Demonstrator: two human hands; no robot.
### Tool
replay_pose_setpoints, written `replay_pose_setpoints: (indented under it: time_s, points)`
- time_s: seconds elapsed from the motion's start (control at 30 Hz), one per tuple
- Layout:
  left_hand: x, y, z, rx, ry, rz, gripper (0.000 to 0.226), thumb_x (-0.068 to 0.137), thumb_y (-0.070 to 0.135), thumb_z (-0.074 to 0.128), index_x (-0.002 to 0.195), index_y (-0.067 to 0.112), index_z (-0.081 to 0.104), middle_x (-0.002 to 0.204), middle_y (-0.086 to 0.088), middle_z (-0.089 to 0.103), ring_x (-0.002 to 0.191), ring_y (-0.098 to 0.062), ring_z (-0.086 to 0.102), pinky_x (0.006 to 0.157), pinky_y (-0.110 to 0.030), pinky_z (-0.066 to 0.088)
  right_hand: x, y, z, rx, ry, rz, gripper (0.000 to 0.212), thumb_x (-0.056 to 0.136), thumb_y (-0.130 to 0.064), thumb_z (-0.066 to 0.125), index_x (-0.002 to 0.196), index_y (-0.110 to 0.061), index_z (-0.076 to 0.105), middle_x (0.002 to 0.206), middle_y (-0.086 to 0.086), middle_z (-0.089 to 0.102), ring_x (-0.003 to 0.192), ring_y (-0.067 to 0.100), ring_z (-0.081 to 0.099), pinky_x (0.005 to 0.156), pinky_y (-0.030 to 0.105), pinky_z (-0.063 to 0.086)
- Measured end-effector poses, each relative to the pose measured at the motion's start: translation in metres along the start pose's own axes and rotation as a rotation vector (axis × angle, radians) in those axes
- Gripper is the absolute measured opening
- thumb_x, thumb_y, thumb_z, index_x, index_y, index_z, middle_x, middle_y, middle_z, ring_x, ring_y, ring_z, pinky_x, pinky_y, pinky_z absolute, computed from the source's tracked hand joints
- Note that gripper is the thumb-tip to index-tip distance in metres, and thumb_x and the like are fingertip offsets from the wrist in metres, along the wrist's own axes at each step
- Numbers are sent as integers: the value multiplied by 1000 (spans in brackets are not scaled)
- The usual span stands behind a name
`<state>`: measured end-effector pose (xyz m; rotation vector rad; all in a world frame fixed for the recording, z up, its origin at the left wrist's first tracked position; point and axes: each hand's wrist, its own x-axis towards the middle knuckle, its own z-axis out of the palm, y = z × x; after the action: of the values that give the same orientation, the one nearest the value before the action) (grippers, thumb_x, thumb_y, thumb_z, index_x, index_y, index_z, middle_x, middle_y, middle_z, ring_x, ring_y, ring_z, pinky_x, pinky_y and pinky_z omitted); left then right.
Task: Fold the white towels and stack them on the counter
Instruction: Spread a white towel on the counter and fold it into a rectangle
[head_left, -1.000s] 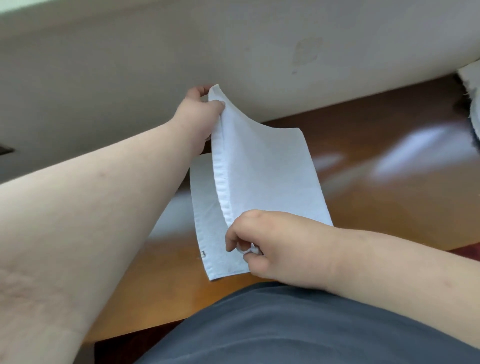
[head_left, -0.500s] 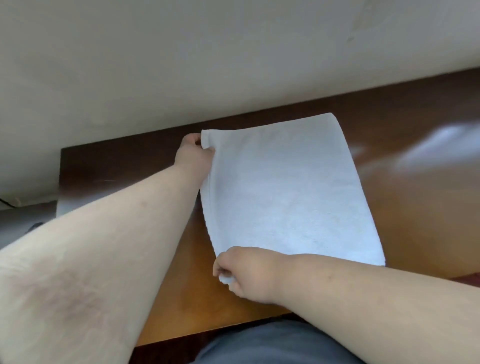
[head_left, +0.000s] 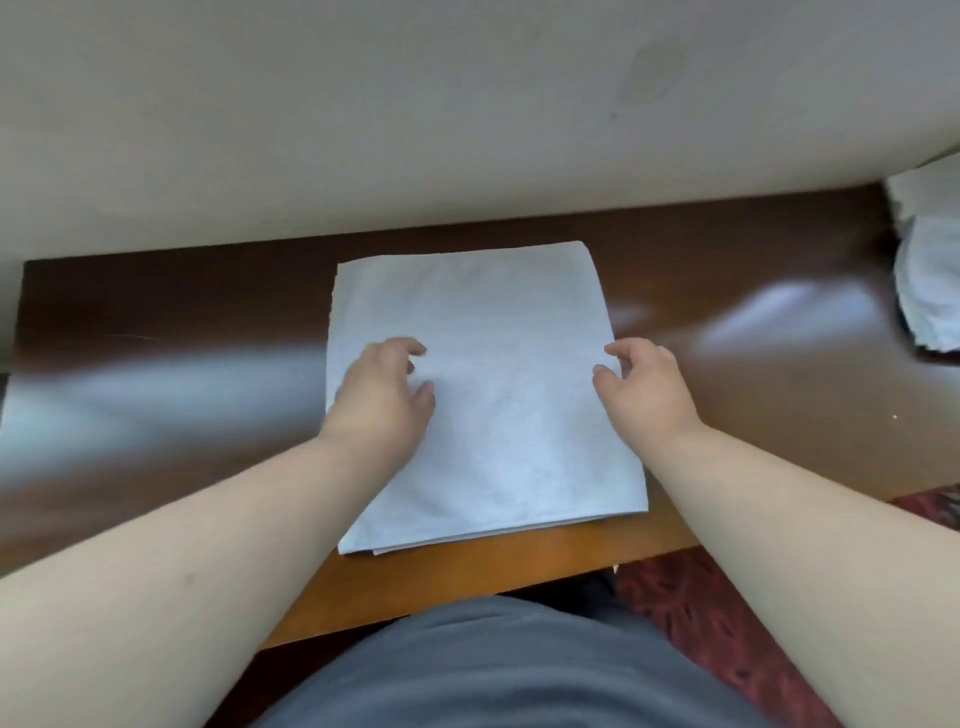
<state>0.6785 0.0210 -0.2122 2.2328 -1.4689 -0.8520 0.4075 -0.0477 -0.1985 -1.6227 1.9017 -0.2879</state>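
A white towel (head_left: 498, 374), folded into a flat rectangle of layers, lies on the brown wooden counter (head_left: 171, 395) in front of me. My left hand (head_left: 382, 395) hovers over the towel's left part with fingers loosely curled and nothing in them. My right hand (head_left: 641, 387) is at the towel's right edge, fingers loosely bent, its fingertips at or just above the cloth. Neither hand grips the towel.
A heap of unfolded white towels (head_left: 930, 260) sits at the counter's far right end. A pale wall (head_left: 467, 114) rises right behind the counter. The counter's front edge (head_left: 467, 582) is near my body, with red patterned carpet (head_left: 691, 613) below at the right.
Both hands held the towel's left edge up while folding it over. Now the towel lies flat, both hands have let go, and my right hand has moved to the right edge.
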Motion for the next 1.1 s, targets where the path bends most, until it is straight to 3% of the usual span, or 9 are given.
replay_pose_setpoints:
  time_s: [0.07,0.2,0.27,0.33,0.4,0.53,0.63,0.9,1.1]
  points:
    - [-32,24,21,65,-310,133,22,92,40,52,114,41,52,95,19,57,79,-3,57,67,-26,47,37,2,-17,-64,-24,6,37,92,-28,56,127,-18,61,123,4,54,108,25,59,92,30,44]
    - [-70,73,57,80,-635,176,26,92,44,47,117,48,46,94,18,60,83,-5,56,67,-24,42,115,-29,-34,-129,-87,-187,43,95,-30,55,138,-23,54,140,4,53,107,15,55,89,23,38]
    - [-80,90,72,16,-785,22,21,90,46,49,110,40,53,91,13,69,78,-7,62,66,-24,45,147,-49,-28,-105,-187,-284,47,96,-30,58,142,-22,49,141,4,53,111,21,59,88,26,43]
    - [-88,102,84,-206,-1029,-220,23,92,48,50,101,29,59,87,7,75,66,-8,66,62,-22,51,172,-64,-18,-39,-296,-316,55,97,-29,60,147,-23,40,139,2,49,92,26,65,76,32,53]
    - [-99,109,94,-513,-1184,-516,43,93,55,50,116,20,58,92,2,76,72,-12,70,66,-25,55,189,-72,-8,-4,-403,-293,59,96,-28,63,149,-22,37,127,3,52,70,21,62,58,29,51]
    - [-116,118,123,-1040,-904,-999,61,87,63,58,123,14,55,103,-7,75,87,-21,74,71,-35,59,217,-67,1,-153,-550,-301,44,92,-32,68,133,-23,54,91,5,60,65,16,57,54,26,50]
    - [-117,129,145,-1106,-595,-1130,52,86,61,62,110,15,63,87,0,77,77,-17,75,59,-30,58,230,-53,-6,-256,-593,-337,30,88,-36,72,115,-26,60,87,1,64,71,14,61,56,26,50]
    - [-98,140,152,-948,-99,-1103,19,93,39,56,105,28,46,93,7,70,60,-6,71,45,-20,51,221,31,-61,-283,-534,-281,26,90,-37,69,104,-19,57,82,11,67,68,23,62,56,32,54]
    - [-87,102,118,-352,-4,-811,19,85,34,50,92,20,60,84,-5,69,76,-24,66,67,-35,57,158,133,-103,-115,-525,-40,23,94,-37,63,94,-14,63,75,13,69,60,21,63,55,34,55]
